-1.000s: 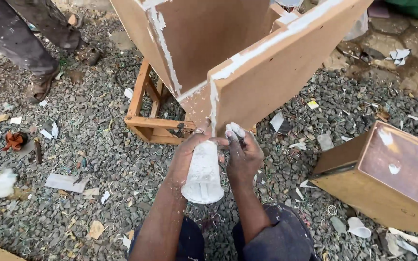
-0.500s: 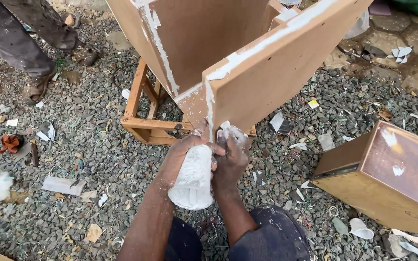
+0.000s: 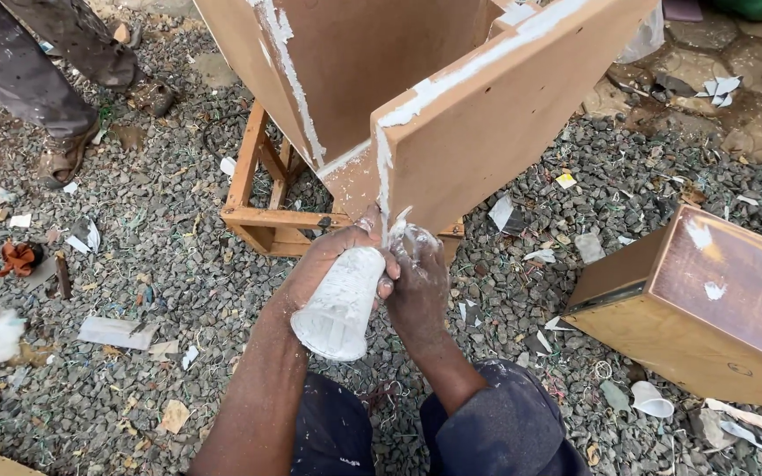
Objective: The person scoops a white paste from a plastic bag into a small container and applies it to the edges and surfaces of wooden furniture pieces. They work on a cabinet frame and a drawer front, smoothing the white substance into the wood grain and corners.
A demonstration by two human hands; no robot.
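At board corner (image 3: 381,189): left hand (image 3: 328,260) grips cup (image 3: 339,304); right hand (image 3: 416,278) probably smearing filler.

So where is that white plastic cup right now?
In the head view, the white plastic cup is at centre, gripped by the left hand, just below the wooden panel's corner, beside the right hand.

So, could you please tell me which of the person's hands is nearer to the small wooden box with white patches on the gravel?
Right. The right hand works at the board's edge, on the small wooden box's side; the left hand, holding a white plastic cup, is farther away.
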